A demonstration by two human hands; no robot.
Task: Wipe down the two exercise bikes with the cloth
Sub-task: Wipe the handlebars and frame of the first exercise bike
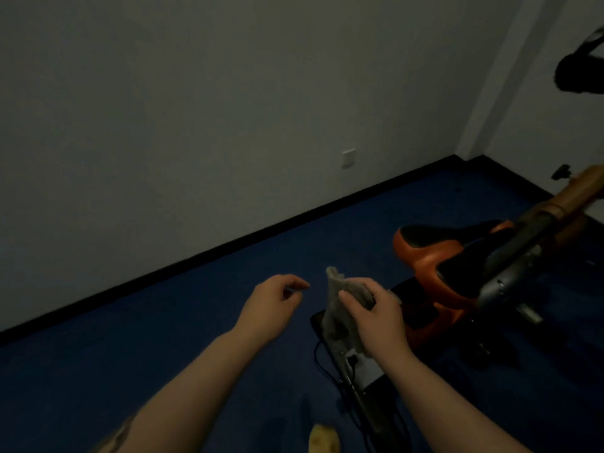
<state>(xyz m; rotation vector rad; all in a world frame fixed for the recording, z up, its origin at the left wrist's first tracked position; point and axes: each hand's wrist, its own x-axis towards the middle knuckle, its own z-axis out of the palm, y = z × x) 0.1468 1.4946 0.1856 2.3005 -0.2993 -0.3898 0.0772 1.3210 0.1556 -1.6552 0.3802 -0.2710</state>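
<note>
My right hand [379, 318] grips a grey cloth [340, 308] that hangs down from my fingers, just left of an orange and black exercise bike [434, 259]. The bike's saddle, grey frame tube and black base fill the right of the view. My left hand [274, 302] hovers a short way left of the cloth, its fingers loosely curled and holding nothing. A dark handlebar part [578, 73] shows at the upper right edge. Only one bike is clearly in view.
The floor is dark blue carpet [163, 338] with a black skirting along a pale wall [196, 109]. A wall socket [348, 157] sits low on the wall. A black cable [322, 364] runs by the bike's base. Something yellow [323, 439] shows at the bottom edge.
</note>
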